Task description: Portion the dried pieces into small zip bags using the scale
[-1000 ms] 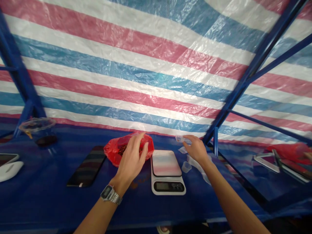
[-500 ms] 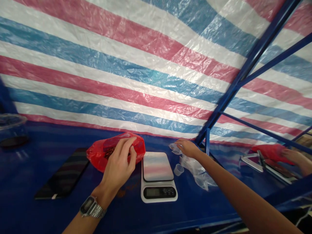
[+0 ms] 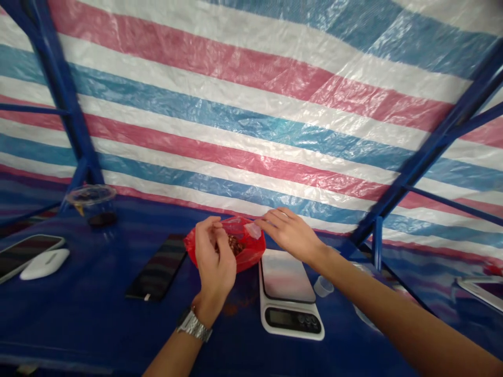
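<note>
- Showing a red plastic bag (image 3: 243, 250) lying on the blue-covered tabletop (image 3: 90, 335), its long axis running roughly side to side and its mouth gaping upward, with dark reddish-brown pieces (image 3: 234, 245) inside.
- Placing the bag just behind the digital kitchen scale (image 3: 290, 298), close to its back left corner.
- Bringing the left hand (image 3: 214, 267), with a metal wristwatch (image 3: 193, 325), to the near side of the bag; its fingers (image 3: 207, 226) are pinched together with the thumb at the mouth, and anything held between them is hidden.
- Stretching the right hand (image 3: 288, 234) in from the right, over the back of the scale; its fingers (image 3: 271, 217) lie together, pointing left, with the tips at a small translucent plastic piece (image 3: 253, 230) on the bag's upper edge. Whether they grip it cannot be told.
- Differing from half a second ago: the right hand then sat right of the scale, well apart from the bag, and now reaches it.
- Leaving a small clear plastic cup (image 3: 323, 286) just right of the scale, with a black smartphone (image 3: 157, 267) left of the bag.
</note>
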A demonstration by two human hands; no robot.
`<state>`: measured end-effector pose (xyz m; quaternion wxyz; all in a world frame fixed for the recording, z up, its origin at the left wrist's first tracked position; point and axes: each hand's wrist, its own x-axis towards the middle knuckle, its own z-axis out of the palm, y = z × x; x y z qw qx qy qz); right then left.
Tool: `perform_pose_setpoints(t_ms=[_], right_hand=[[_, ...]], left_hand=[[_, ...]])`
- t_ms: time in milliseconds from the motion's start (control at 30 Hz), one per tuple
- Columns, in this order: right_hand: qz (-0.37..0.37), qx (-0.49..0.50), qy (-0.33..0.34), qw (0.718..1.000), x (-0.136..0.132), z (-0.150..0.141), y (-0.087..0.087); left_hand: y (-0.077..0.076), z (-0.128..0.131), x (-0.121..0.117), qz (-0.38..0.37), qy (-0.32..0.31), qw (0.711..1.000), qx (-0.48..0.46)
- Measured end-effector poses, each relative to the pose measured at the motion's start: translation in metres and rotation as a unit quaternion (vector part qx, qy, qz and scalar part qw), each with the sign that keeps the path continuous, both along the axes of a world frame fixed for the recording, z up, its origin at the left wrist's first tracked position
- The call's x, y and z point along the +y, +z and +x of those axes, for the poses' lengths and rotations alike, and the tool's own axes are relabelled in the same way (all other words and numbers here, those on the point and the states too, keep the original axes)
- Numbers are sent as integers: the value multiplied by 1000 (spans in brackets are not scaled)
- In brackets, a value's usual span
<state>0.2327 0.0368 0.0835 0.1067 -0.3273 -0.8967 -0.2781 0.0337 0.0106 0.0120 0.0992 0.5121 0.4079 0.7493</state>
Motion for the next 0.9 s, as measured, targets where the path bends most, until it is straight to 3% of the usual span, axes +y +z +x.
perform_pose_setpoints(t_ms=[133, 300, 433, 700, 900], right_hand=[[-8, -54, 69, 996, 8, -42, 1], [-34, -73, 109, 991, 15, -48, 7], [-16, -121, 101, 987, 17, -48, 13], [-48, -51, 114, 991, 23, -50, 3], [-30, -77, 105, 991, 26, -52, -2]], left_hand=[[5, -3, 0, 8, -33, 993, -112], [13, -14, 0, 8, -33, 983, -180], [10, -26, -2, 11, -30, 988, -152], [-4, -36, -5, 22, -7, 997, -68], [-9, -33, -5, 34, -4, 999, -6]])
